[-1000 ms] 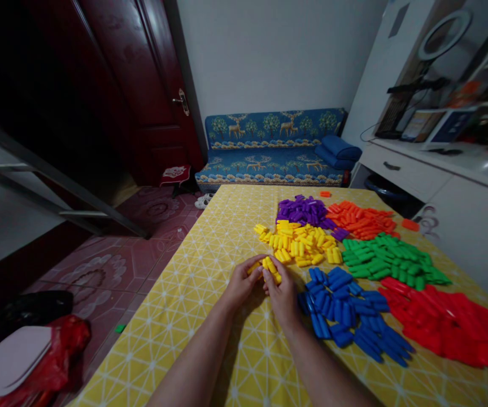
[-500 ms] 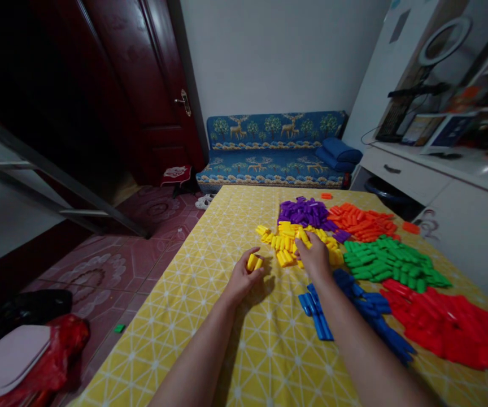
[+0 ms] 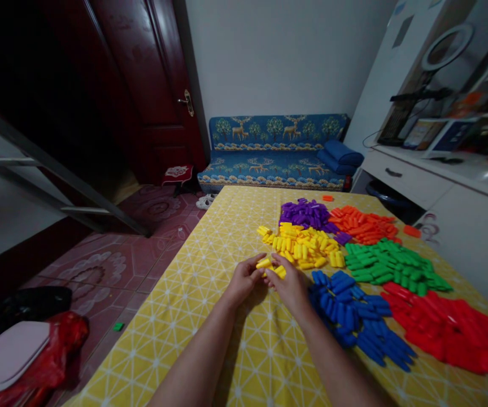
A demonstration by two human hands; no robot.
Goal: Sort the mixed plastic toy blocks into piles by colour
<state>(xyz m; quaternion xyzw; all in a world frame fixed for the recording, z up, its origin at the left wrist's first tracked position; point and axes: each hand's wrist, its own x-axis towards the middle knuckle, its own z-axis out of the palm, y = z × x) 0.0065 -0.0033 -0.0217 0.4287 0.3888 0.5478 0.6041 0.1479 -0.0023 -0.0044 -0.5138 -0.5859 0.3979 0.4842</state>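
Just in front of the pile of yellow plastic pieces (image 3: 305, 246), my two hands meet above the tablecloth. My left hand (image 3: 244, 278) is closed on a yellow plastic piece (image 3: 264, 264), a short, rounded double-tube shape. Fingers of my right hand (image 3: 288, 284) close on another yellow piece (image 3: 279, 272), right against the first one. Whether the two pieces are joined I cannot tell, as fingers cover parts of them. Blue pieces (image 3: 345, 305) lie in a heap beside my right forearm.
Purple (image 3: 305, 213), orange (image 3: 365, 223), green (image 3: 392, 265) and red (image 3: 447, 325) piles spread over the right side of the yellow patterned table (image 3: 201, 282). A blue sofa (image 3: 265, 161) stands beyond it, a white cabinet (image 3: 460, 220) at right. One green piece (image 3: 118, 327) lies on the floor.
My right hand has come away from the yellow pile, back and leftward to my left hand, bringing a yellow piece. The blue heap is now less covered by my arm.
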